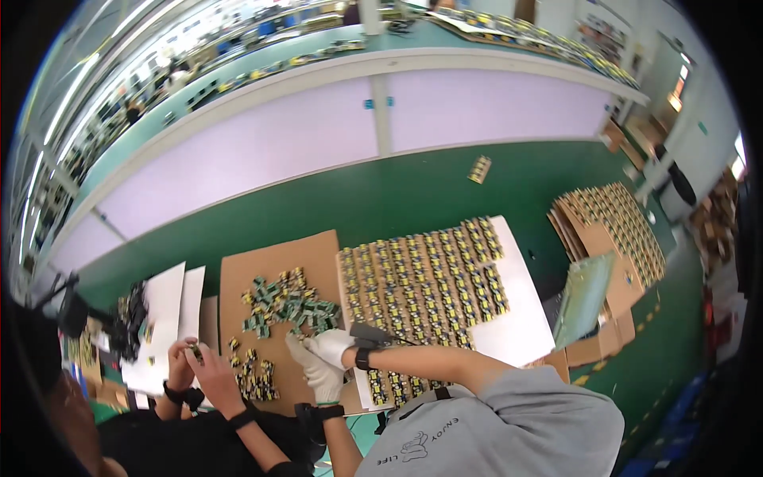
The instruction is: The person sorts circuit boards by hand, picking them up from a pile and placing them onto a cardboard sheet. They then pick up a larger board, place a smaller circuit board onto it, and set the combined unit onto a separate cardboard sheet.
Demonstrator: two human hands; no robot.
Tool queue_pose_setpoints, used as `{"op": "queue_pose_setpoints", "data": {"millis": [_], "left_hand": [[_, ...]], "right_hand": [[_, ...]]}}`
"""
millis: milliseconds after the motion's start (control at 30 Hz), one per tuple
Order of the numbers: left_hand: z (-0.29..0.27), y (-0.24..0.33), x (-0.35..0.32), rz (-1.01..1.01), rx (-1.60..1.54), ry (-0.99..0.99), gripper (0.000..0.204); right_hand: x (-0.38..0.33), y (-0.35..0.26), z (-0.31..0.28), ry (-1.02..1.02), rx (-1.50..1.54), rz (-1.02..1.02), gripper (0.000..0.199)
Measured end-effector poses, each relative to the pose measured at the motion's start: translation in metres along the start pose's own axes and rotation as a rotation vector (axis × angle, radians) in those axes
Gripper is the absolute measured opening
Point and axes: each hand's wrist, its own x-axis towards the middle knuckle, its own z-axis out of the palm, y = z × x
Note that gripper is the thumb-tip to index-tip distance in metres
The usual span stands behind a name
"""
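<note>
Green boards (319, 315), heaped close

Your left hand (322, 378) and right hand (330, 345), in white fabric gloves, overlap in view; can't tell their grip. Boards just beyond, loose on flat brown cardboard (278, 253). Rightward, yellow-black parts (413, 278) rowed on white sheet (520, 318). Left, a co-worker's hand (216, 383).

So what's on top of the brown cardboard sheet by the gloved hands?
Loose green boards and yellow-and-black parts. Can't see the cardboard sheet directly under them or behind the left hand and right hand.
</note>
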Motion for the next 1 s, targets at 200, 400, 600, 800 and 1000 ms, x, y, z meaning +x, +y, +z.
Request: {"op": "queue_pose_setpoints", "data": {"millis": [200, 400, 600, 800, 1000], "left_hand": [[-0.151, -0.089, 0.22, 0.201, -0.178, -0.456, 0.025], [-0.141, -0.096, 0.269, 0.45, 0.242, -0.575, 0.022], [-0.1, -0.091, 0.234, 0.843, 0.568, -0.509, 0.011], [-0.024, 0.004, 0.059, 0.424, 0.756, -0.248, 0.031], [0.009, 0.016, -0.004, 0.286, 0.604, -0.065, 0.059]], "right_hand": [[0.013, 0.003, 0.023, 0.129, -0.002, -0.035, 0.055], [0.022, 0.019, 0.014, 0.131, 0.032, 0.006, 0.034], [0.028, 0.041, 0.023, 0.33, 0.198, 0.152, 0.04], [-0.004, 0.021, -0.018, 0.215, 0.112, -0.068, 0.038], [-0.089, 0.097, -0.123, 0.799, -0.42, 0.14, 0.012]]}}
